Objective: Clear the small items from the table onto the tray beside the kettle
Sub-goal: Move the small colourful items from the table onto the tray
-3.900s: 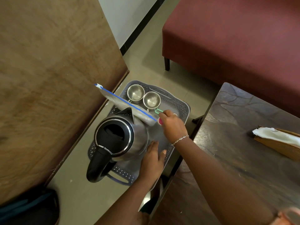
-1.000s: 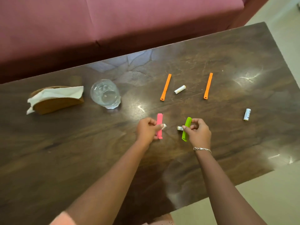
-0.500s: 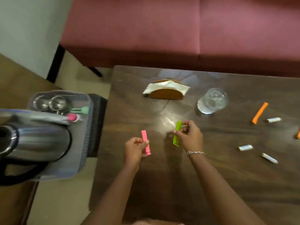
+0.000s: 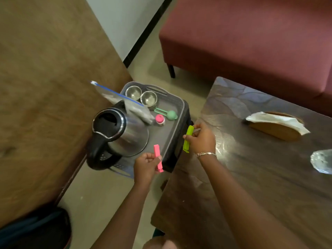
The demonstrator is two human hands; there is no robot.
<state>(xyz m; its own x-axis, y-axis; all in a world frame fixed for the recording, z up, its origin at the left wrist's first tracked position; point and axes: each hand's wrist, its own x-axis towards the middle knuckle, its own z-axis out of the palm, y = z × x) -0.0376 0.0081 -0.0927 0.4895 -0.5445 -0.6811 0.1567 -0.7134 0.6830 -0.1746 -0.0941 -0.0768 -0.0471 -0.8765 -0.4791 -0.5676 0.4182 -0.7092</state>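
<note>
Half a second ago both hands hung over the middle of the table; now the view has swung left and the tray (image 4: 181, 123) fills the centre, so the carry is nearly over. Our left hand (image 4: 146, 163) pinches the pink bag clip (image 4: 158, 157) between thumb and curled fingers, and it hangs over the tray's near corner, just in front of the steel kettle (image 4: 124, 132). Our right hand (image 4: 202, 139) grips the lime-green bag clip (image 4: 187, 139) the same way, upright, over the edge of the dark wooden table (image 4: 251, 177) and just beside the tray's right wall, not yet across it. Neither clip has been let go. Already on the tray are two small steel cups (image 4: 133, 92), a green scoop (image 4: 168, 114), a pink-capped little bottle (image 4: 159, 119) and a zip bag (image 4: 125, 101) leaning on the kettle. We judge that the bare grey floor between the kettle and the right wall is the natural spot for both clips; the pink one could be dropped almost at once, the green one needs a short reach leftward first. The orange clips and small white cylinders seen on the table a second ago are out of view now, so more trips are likely to remain. The napkin holder (image 4: 276, 128) and the glass (image 4: 322, 161) stand on the table.
</note>
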